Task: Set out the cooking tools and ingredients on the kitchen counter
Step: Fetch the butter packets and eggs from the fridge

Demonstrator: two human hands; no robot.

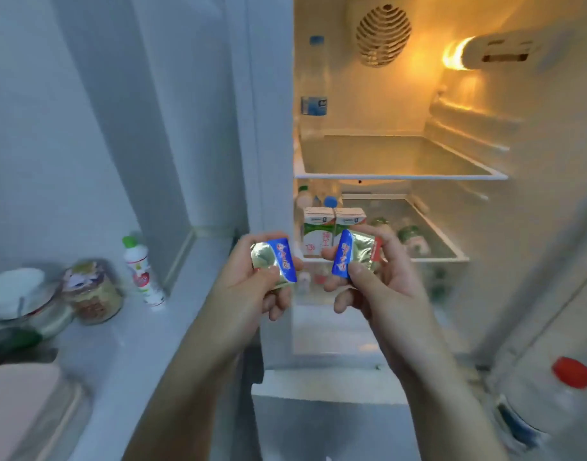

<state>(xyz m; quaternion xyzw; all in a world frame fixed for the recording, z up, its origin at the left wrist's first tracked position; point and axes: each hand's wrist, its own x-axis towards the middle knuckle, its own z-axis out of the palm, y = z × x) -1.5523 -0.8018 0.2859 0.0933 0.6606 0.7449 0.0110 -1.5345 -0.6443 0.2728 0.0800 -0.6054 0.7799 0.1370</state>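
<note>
I stand in front of an open fridge (398, 176). My left hand (252, 281) grips a small foil butter packet (273, 261) with a blue band, thumb on top. My right hand (378, 281) grips a second foil butter packet (355, 256) of the same kind. Both packets are held side by side at chest height, just in front of the fridge's lower shelf. Behind them two green-and-white milk cartons (332, 232) stand on that shelf.
The grey counter (145, 327) runs along the left with a glass jar (92, 291), a white bottle with a green cap (140, 267), stacked bowls (19, 297) and a pink board (22, 404). A red-capped bottle (551, 394) sits in the fridge door at right. Water bottles (313, 78) stand on the top shelf.
</note>
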